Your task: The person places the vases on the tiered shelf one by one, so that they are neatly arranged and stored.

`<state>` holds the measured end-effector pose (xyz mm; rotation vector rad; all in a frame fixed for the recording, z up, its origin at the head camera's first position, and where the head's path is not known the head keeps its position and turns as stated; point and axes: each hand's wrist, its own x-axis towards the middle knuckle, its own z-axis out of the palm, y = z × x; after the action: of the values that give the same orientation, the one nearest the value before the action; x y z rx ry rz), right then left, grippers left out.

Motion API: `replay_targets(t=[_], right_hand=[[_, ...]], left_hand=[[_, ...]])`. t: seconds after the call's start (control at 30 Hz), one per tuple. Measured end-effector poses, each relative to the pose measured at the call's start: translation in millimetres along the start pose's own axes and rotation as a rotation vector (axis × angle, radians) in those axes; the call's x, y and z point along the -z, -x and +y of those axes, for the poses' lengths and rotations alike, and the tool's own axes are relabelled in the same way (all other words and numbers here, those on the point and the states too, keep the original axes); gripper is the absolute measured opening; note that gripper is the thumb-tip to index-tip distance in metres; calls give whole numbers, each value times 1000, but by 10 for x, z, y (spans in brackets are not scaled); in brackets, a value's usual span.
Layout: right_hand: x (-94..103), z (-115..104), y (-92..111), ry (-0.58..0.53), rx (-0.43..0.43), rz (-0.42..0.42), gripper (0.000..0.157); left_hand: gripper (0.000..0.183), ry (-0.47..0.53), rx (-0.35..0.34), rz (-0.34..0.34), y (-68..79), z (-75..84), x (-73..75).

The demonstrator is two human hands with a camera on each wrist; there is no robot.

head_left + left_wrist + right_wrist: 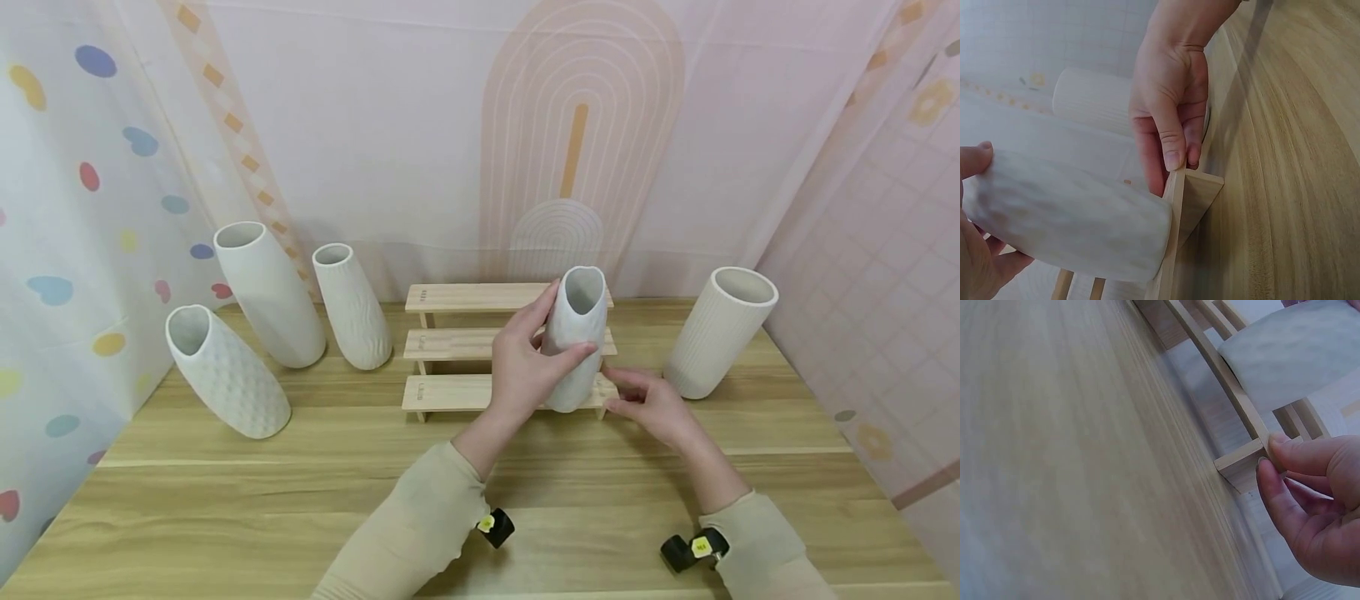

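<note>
My left hand point(521, 362) grips a white ceramic vase point(576, 385) with a dimpled surface and an uneven rim, thumb and fingers around its body. The vase leans, its base meeting the lowest board of a three-tier wooden stand point(453, 394). At that board's right end, my right hand point(654, 407) pinches the wood between thumb and fingers. The right wrist view shows the thumb and fingertips on the corner of the stand point(1239, 461). In the left wrist view, the vase point(1072, 219) lies close beside the right hand point(1169, 94).
A ribbed white vase point(720, 337) stands right of the stand. To the left are a tall smooth vase point(273, 300), a wavy-textured vase point(354, 312) and a bumpy vase point(232, 379). Everything is on a wooden table point(300, 500), with patterned curtains point(375, 125) behind and at the sides.
</note>
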<state>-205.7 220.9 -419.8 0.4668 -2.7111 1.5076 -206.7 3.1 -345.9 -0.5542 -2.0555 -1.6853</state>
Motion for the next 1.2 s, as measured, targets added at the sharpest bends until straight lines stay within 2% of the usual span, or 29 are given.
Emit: replay_targets(t=[0.17,0.3,0.53,0.67,0.83,1.03,1.2], right_hand=[[-3,17,-8,15,9,1,46],[0,31,-17,19,14,2,45],[-5,19,-3,9,6,2,46],[-5,19,-1,-2,7,0,47],[-5,31,0,2,8,5,47],[3,21,4,2,5,5,47],[4,15,2,1,6,-1,48]], left_hand=[[79,-12,10,-14,6,2,13],[77,34,34,-56,19,-40,56],[70,47,62,-130,184,-242,279],[68,41,73,-161,306,-362,500],[64,17,44,-191,406,-516,843],[59,32,39,-190,486,-663,1335],[55,-8,28,-194,578,-740,1777]])
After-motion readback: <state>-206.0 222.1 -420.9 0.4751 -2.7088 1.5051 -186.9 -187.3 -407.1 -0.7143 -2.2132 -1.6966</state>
